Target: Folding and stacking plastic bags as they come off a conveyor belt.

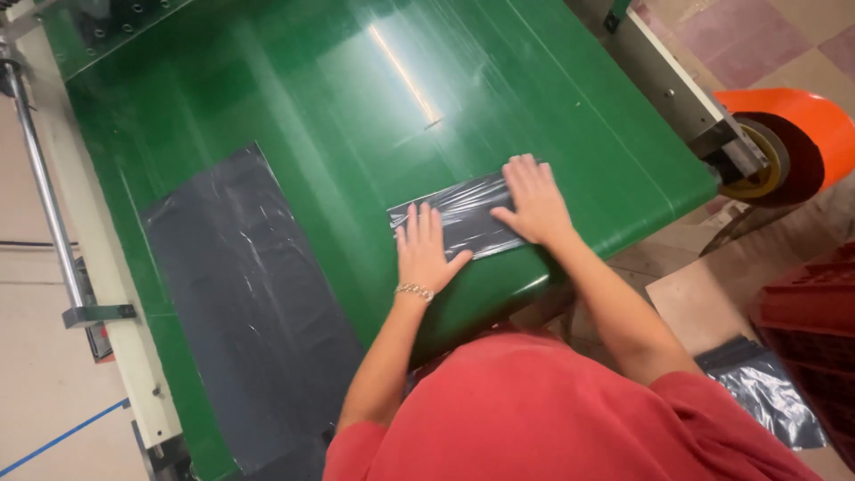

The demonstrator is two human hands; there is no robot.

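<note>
A folded dark grey plastic bag [468, 214] lies near the front edge of a green conveyor belt [356, 107]. My left hand [424, 251] rests flat on the bag's left end, fingers apart, with a bracelet on the wrist. My right hand [533, 200] presses flat on its right end, fingers spread. Neither hand grips anything. A larger unfolded dark plastic bag [254, 312] lies flat on the belt to the left.
A cream machine frame with a metal rod [44, 187] runs along the belt's left side. An orange roll [788, 142] sits at the right end. Red crates [810, 330] and another dark bag [770, 392] are on the floor at right.
</note>
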